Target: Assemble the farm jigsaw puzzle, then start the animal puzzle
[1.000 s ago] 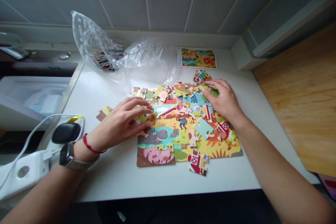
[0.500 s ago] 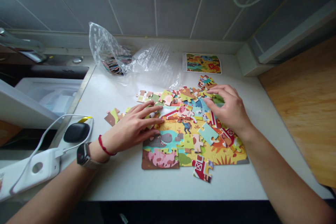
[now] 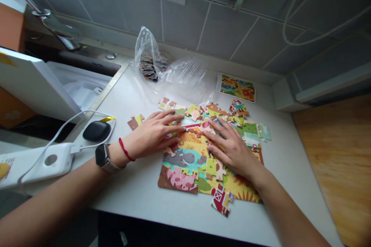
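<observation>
A jigsaw puzzle with an animal scene lies on the white counter, loose puzzle pieces scattered over it. My left hand rests palm down at its left side, fingers spread over the edge pieces. Across the right half lies my right hand, fingers outstretched and apart, fingertips by a pink pig piece. Whether those fingertips touch the piece I cannot tell. A red barn piece overlaps the puzzle's front edge. The puzzle's right part is partly hidden under my right hand.
Behind the puzzle stand a clear plastic bag with pieces inside and a printed reference picture. At left are a black case, a white power strip with a cable, and a sink with a faucet.
My right hand has moved left and toward me from the upper right pieces, its fingers now stretched over the puzzle's middle. The view has tilted. My left hand stays at the puzzle's left side.
</observation>
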Demonstrator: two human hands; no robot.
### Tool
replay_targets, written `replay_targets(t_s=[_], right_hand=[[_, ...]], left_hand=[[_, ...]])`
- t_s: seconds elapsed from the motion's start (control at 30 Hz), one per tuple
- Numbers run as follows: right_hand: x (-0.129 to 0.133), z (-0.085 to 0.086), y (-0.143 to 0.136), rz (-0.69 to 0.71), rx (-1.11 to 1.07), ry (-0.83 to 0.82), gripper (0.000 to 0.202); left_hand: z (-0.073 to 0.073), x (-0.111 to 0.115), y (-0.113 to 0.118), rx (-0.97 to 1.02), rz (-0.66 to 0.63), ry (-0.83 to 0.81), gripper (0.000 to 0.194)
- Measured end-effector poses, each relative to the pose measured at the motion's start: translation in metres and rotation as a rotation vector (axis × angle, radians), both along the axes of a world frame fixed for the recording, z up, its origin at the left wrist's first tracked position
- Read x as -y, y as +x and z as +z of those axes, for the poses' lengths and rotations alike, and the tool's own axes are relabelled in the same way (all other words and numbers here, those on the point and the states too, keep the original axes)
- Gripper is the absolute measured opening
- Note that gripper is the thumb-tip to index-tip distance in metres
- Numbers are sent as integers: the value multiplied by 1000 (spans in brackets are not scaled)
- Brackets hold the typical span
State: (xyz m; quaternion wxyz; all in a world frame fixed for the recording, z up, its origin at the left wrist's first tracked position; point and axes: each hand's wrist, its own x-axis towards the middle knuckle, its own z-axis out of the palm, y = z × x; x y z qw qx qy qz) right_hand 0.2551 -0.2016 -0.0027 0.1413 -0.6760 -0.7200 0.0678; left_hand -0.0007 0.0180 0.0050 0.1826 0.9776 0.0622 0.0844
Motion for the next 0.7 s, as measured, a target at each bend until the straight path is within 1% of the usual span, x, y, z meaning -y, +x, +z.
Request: replay_targets(t_s=[0.1, 0.2, 0.23, 0.3, 0.4, 0.53, 0.6, 0.7], right_hand=[[-3, 4, 0, -92, -11, 74, 39], [-3, 10, 4, -176, -63, 201, 20], [-2, 13, 5, -188, -78, 242, 14], [-2, 18, 7, -193, -81, 299, 13], [-3, 22, 4, -120, -32, 322, 6], [-9, 20, -6, 66, 86, 219, 25], [-14, 18, -10, 91, 142, 172, 28], [-24, 16, -9, 75, 197, 130, 29]], left_hand=[[0, 0, -1, 5, 22, -3, 32], [1, -2, -2, 24, 28, -1, 29], [3, -3, -2, 32, 25, 1, 28], [6, -6, -3, 46, 20, 2, 27], [12, -8, -4, 53, 43, -3, 33], [11, -10, -4, 40, 80, -16, 34], [10, -11, -3, 46, 89, -17, 30], [8, -13, -1, 58, 110, -14, 21]])
